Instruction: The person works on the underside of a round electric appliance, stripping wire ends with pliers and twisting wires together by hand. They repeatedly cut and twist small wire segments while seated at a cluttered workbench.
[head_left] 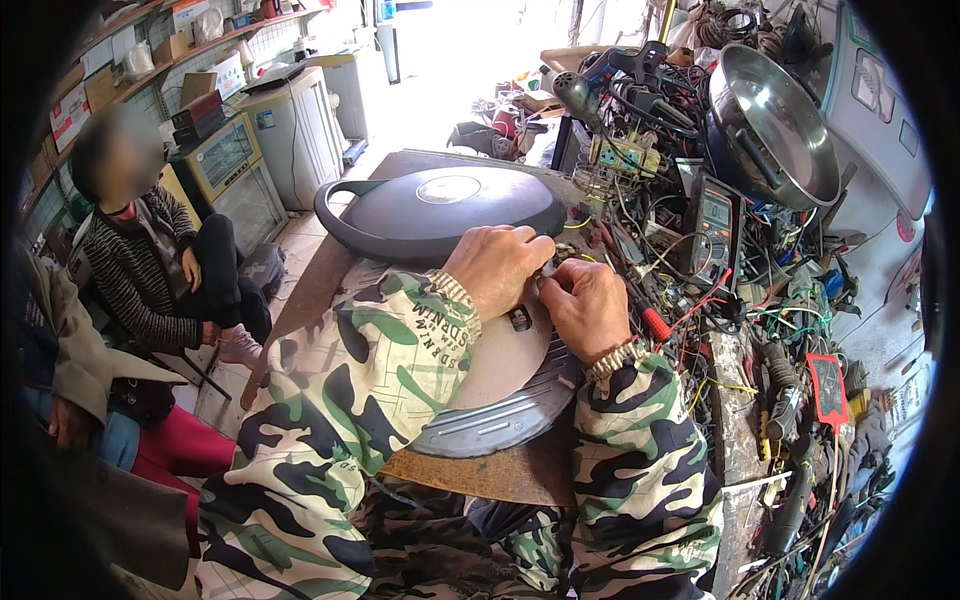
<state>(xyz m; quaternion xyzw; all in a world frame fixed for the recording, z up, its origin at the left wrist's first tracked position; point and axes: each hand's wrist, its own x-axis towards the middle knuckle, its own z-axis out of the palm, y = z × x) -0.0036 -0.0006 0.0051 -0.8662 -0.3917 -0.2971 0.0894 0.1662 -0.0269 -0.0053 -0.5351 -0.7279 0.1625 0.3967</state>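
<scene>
My left hand (pixel 500 266) and my right hand (pixel 588 305) meet over a round appliance part on the bench in front of me. The fingers of both are pinched together, and whatever small thing is between them is hidden. The part has a pale flat disc (pixel 490 375) in its middle and a ribbed silver-grey rim (pixel 490 432). A small dark fitting (pixel 520 319) shows on the disc just below my fingers. Behind my hands lies a dark grey oval appliance shell (pixel 455 205) with a loop handle at its left end.
A multimeter (pixel 714 230), wires and a red-handled tool (pixel 655 323) crowd the right side. A steel pan (pixel 775 125) leans at the back right. One person (pixel 140 240) sits at the left; another person's sleeve (pixel 75 340) is nearer. The wooden bench edge (pixel 500 480) is close to me.
</scene>
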